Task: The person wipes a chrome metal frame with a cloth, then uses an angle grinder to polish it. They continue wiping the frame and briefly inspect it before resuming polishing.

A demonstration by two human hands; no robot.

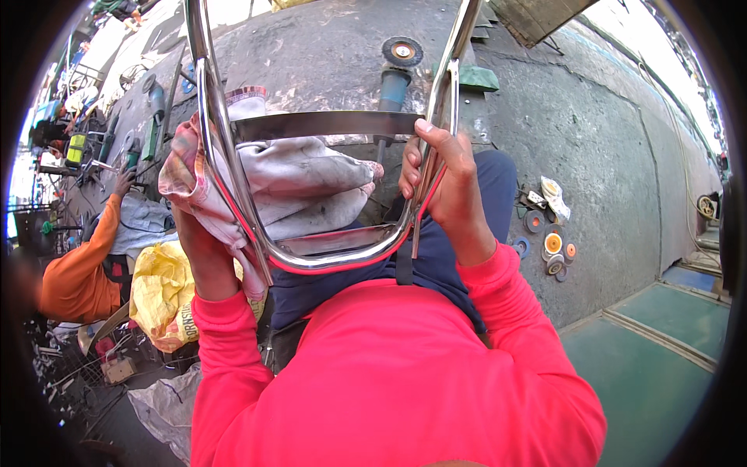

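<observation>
A shiny bent metal tube frame (334,261) stands upright before me, its two legs running away from my body. A flat dark crossbar (327,124) joins the legs. My right hand (445,167) is closed round the right leg, with the thumb at the crossbar's end. A stained whitish cloth (307,183) with a reddish patterned part hangs against the left leg and inside the frame. My left hand (194,229) grips this cloth at the left leg; the cloth covers most of its fingers.
An angle grinder (395,86) with a flap disc lies beyond the crossbar. Several grinding discs (553,243) and a white plastic bag (554,198) lie at right. At left are a yellow sack (162,296) and a person in an orange sleeve (85,268). Green panels (638,373) are at lower right.
</observation>
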